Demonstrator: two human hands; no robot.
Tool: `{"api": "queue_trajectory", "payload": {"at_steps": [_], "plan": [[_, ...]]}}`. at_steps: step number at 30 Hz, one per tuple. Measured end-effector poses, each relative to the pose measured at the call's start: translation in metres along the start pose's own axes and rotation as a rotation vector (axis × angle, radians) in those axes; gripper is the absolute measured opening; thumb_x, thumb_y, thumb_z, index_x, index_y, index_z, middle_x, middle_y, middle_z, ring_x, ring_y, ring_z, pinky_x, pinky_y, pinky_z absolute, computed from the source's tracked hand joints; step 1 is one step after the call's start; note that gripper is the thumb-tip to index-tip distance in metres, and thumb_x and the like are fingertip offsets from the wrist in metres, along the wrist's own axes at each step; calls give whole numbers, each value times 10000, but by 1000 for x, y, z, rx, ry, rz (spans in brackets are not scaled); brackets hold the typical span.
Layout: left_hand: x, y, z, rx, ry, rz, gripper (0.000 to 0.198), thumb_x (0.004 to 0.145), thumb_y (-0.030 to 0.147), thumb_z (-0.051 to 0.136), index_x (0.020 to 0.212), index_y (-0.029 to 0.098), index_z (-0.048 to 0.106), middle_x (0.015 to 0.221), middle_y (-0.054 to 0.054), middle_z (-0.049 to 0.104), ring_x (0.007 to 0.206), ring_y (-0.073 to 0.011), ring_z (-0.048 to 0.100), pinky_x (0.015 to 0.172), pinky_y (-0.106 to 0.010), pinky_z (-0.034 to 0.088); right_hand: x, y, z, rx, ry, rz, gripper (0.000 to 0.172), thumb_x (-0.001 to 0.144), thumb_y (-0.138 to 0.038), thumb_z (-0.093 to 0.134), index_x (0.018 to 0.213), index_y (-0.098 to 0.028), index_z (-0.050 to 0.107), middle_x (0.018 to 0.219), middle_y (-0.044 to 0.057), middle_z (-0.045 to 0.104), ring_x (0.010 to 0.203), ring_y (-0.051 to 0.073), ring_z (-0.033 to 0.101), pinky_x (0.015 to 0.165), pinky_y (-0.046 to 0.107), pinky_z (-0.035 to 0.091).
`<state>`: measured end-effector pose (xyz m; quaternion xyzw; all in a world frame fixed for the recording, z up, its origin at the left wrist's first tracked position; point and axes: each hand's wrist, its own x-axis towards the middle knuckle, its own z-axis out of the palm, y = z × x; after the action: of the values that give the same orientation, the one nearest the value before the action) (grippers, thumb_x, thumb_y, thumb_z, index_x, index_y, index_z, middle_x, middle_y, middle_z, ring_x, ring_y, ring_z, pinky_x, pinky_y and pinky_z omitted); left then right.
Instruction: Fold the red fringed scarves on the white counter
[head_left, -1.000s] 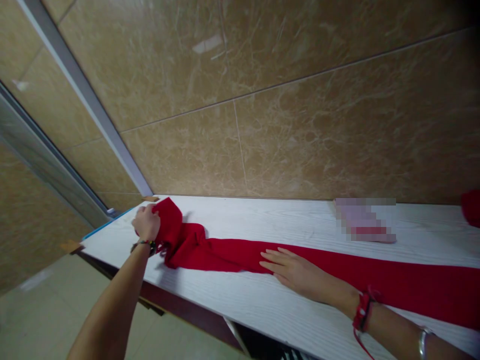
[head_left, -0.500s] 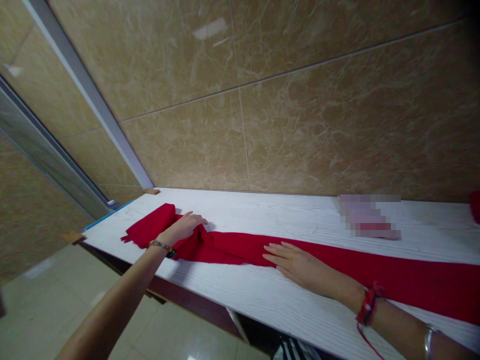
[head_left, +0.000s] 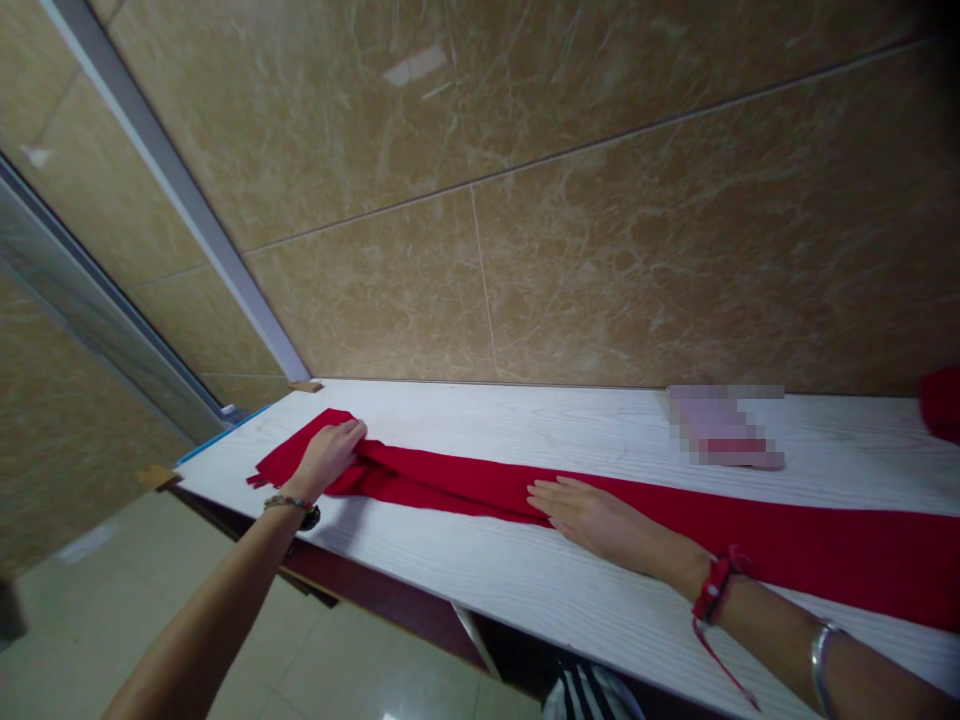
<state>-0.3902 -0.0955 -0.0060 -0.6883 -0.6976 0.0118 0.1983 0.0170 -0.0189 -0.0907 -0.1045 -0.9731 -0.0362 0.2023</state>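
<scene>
A long red scarf (head_left: 795,545) with a fringed left end lies lengthwise along the white table. My left hand (head_left: 330,455) is near that end, its fingers curled down on the cloth and closed on it. Creases run through the fabric just right of those fingers. Farther right, my right hand (head_left: 592,515) lies flat on the scarf with its fingers stretched out, pressing on the front part of the cloth. The undersides of both hands are hidden.
The white tabletop (head_left: 487,415) meets a brown marbled tile wall (head_left: 360,290). A pixelated pinkish item (head_left: 712,425) lies at the back right, and red cloth (head_left: 941,403) shows at the right edge. Below the front edge is a striped black-and-white item (head_left: 589,690).
My left hand has moved left along the scarf, and its fingers have curled. The bunched cloth there has stretched into long creases. My right hand stays nearly in place.
</scene>
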Motion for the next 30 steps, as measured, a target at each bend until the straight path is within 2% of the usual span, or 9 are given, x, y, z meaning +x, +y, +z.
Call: {"api": "queue_trajectory", "payload": {"at_steps": [4, 9, 12, 14, 16, 19, 22, 24, 30], "plan": [[-2, -9, 1, 131, 102, -130, 327, 712, 90, 417, 1019, 163, 502, 1010, -104, 558, 913, -233, 530, 762, -329, 406, 0, 1, -5, -1, 31, -12, 378, 862, -104, 318, 1197, -141, 488, 1220, 84, 516, 1147, 151, 439, 981, 334, 351], [-12, -14, 23, 122, -85, -81, 281, 706, 66, 419, 920, 157, 577, 971, -129, 593, 937, -254, 536, 782, -387, 396, -5, -1, -6, 7, -69, -34, 406, 857, -97, 337, 1240, -180, 442, 1257, 62, 483, 1185, 154, 391, 995, 358, 324], [-16, -9, 23, 101, -79, -77, 422, 666, 56, 460, 1066, 160, 543, 1085, -151, 552, 1031, -292, 490, 841, -456, 366, -6, -2, -6, 22, -106, -26, 414, 862, -109, 333, 1257, -196, 422, 1281, 55, 459, 1205, 151, 363, 1012, 357, 293], [-16, 5, 16, 26, -101, 6, 579, 634, 45, 490, 1194, 188, 460, 1221, -148, 464, 1138, -306, 407, 907, -483, 322, -5, -2, -9, 54, -119, -16, 403, 873, -136, 327, 1262, -196, 417, 1285, 54, 456, 1210, 149, 354, 1023, 354, 271], [-13, 31, 6, -121, -174, 170, 647, 649, 48, 495, 1261, 227, 388, 1328, -115, 361, 1212, -272, 332, 963, -431, 302, -3, -2, -12, 101, -136, -4, 393, 885, -170, 320, 1267, -194, 411, 1293, 54, 446, 1222, 149, 334, 1030, 354, 250], [-7, 85, -3, -345, -247, 374, 513, 792, 172, 443, 1289, 256, 346, 1395, -58, 274, 1266, -204, 255, 1003, -338, 286, 0, -4, -18, 164, -167, 27, 384, 895, -219, 316, 1268, -216, 409, 1322, 47, 409, 1245, 154, 290, 1033, 368, 229], [-2, 139, 3, -431, -137, 305, 413, 890, 297, 306, 1299, 237, 333, 1390, -55, 295, 1283, -181, 221, 1025, -358, 252, 1, -7, -22, 187, -198, 74, 390, 899, -287, 321, 1282, -250, 382, 1348, 39, 372, 1261, 172, 255, 1038, 410, 190], [-1, 161, 12, -410, -121, 249, 428, 896, 347, 286, 1311, 244, 314, 1394, -65, 285, 1287, -207, 212, 1020, -412, 243, -2, -8, -24, 181, -215, 114, 416, 898, -334, 318, 1307, -263, 334, 1368, 42, 336, 1274, 193, 222, 1035, 448, 164], [-3, 166, 23, -299, -230, 99, 475, 885, 402, 272, 1334, 249, 264, 1417, -86, 214, 1287, -296, 180, 969, -552, 227, -28, -1, -29, 136, -233, 273, 475, 903, -403, 248, 1346, -234, 249, 1406, 65, 245, 1287, 232, 171, 1019, 497, 159]]}}
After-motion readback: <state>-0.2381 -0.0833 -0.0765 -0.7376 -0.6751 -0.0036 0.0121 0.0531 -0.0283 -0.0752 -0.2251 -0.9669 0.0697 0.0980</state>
